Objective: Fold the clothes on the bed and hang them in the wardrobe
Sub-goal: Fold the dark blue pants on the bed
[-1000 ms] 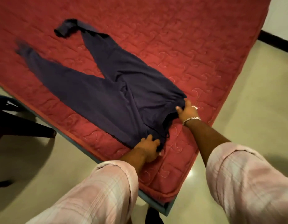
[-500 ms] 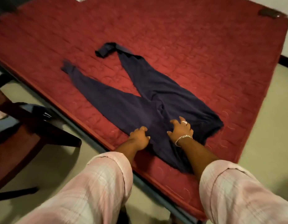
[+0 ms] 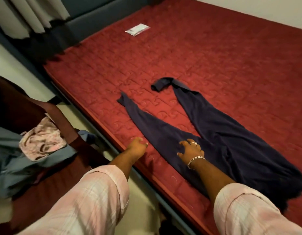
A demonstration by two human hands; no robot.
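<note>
Head view shows us early in the job: our trousers point(image 3: 219, 143) lie spread flat on the bed point(image 3: 231, 56), unfolded, both legs open in a V. We judge that no fold has been made yet; what we are doing now looks like smoothing the cloth. Left to do, as far as we can tell: bring one leg over the other, fold them along their length, then carry them to the wardrobe, which is not in view. More clothes point(image 3: 28, 155), grey-blue and a pink patterned piece, sit heaped on a chair point(image 3: 65, 126) at 9 o'clock of our hands, so those probably wait too.

Our right hand point(image 3: 190, 148) rests on the near leg close to the crotch, fingers spread wide and slightly bent, pressing, holding nothing. Our left hand point(image 3: 138, 146) lies on the mattress just beside that leg's edge, fingers loosely curled; we cannot tell whether the tips catch the hem of the cloth.

The trousers run from 5 o'clock, where the waist lies near the bed's edge, toward 11 o'clock, where the cuffs point. That is their long axis. One leg's cuff is flipped back on itself at 12 o'clock of our right hand. A small white packet point(image 3: 137, 29) lies well apart, far up the bed.
</note>
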